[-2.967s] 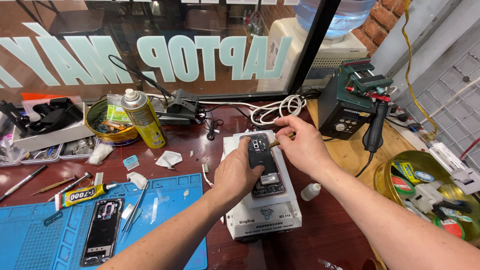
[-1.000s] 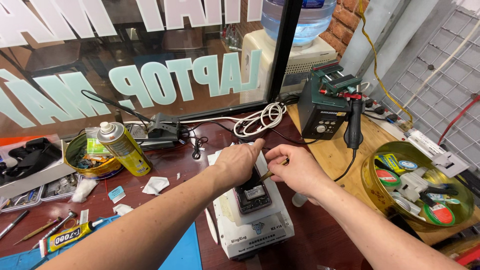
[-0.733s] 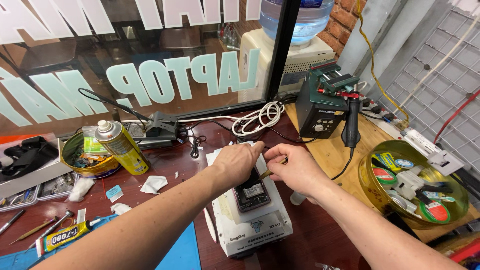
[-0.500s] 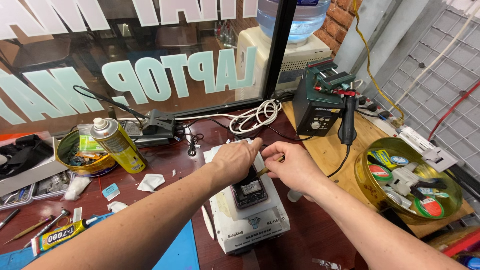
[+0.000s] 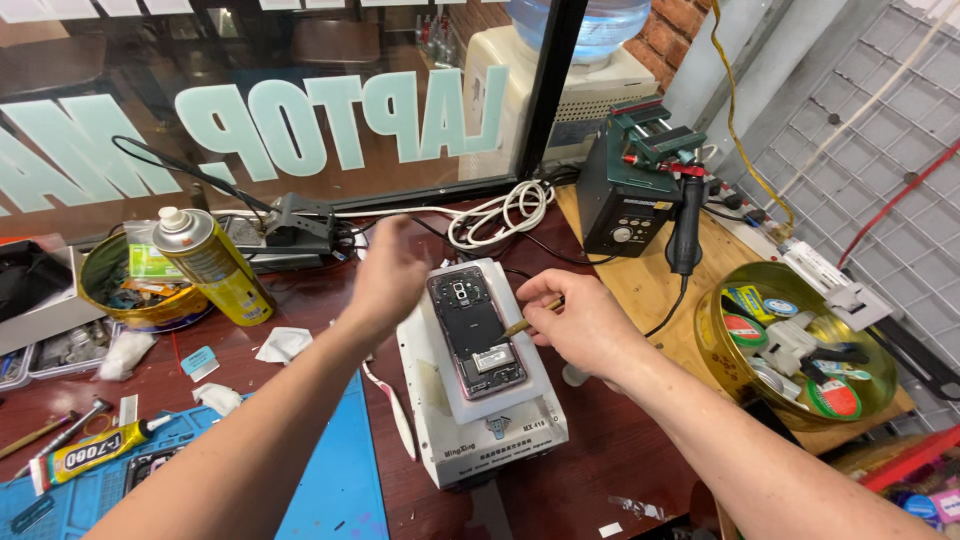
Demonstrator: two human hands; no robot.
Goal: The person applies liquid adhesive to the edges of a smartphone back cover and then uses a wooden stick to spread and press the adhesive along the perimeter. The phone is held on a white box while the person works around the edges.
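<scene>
An opened phone (image 5: 477, 330) with its dark insides showing lies on the pad of a white heating plate (image 5: 480, 415). My right hand (image 5: 580, 322) rests at the phone's right edge and grips a thin brownish stick tool (image 5: 520, 326) whose tip points at the phone. My left hand (image 5: 388, 272) is lifted off the phone, blurred, hovering left of it with fingers loosely apart and nothing in it.
A yellow spray can (image 5: 212, 266) and a round tin of bits (image 5: 125, 290) stand at left. A blue work mat (image 5: 300, 470) with a glue tube (image 5: 95, 452) lies near left. A green soldering station (image 5: 630, 190) and a gold tin of tape rolls (image 5: 800, 345) sit at right. White cable (image 5: 500, 212) coils behind.
My left hand has come off the phone and swung up to the left, uncovering it. My right hand stays at the phone's right edge with the stick tool.
</scene>
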